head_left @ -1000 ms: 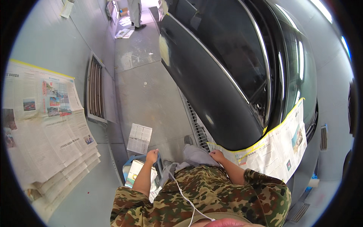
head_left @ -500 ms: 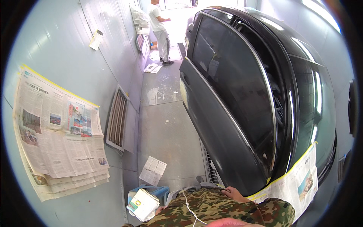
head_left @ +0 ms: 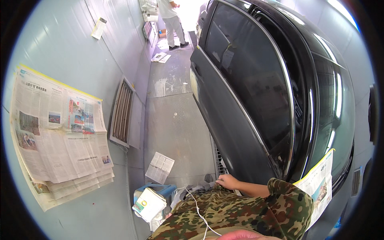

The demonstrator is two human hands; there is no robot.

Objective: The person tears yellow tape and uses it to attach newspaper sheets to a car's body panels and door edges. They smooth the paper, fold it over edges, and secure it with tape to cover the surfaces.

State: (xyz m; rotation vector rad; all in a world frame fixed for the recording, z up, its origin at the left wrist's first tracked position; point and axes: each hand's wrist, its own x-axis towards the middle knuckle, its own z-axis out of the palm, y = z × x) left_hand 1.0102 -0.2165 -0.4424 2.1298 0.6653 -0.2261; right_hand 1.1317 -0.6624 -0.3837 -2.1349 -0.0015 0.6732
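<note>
My right hand [head_left: 229, 182] is in front of my body, beside the lower rear edge of a black car door [head_left: 224, 116]. Its fingers are curled, and whatever they may hold is hidden. The right forearm stretches out from a camouflage sleeve [head_left: 288, 200]. My left hand is out of sight, with the camouflage clothing filling the lower edge. Dull dark grey covers the door's lower panel, and a paler patch shows at its far edge. A newspaper sheet [head_left: 318, 190] with yellow tape along its edge hangs on the car near my right elbow.
A blue stool [head_left: 170, 190] carrying a white and green container [head_left: 148, 204] stands at my left. Newspapers [head_left: 60, 128] hang on the left wall by a slatted vent [head_left: 122, 112]. One loose sheet [head_left: 160, 167] lies on the floor. A person [head_left: 170, 24] in light clothes stands far ahead.
My right hand has moved left and forward, away from the door's bottom corner. My left hand has gone from view. The whole view has shifted slightly, and the far person's head is now cut off.
</note>
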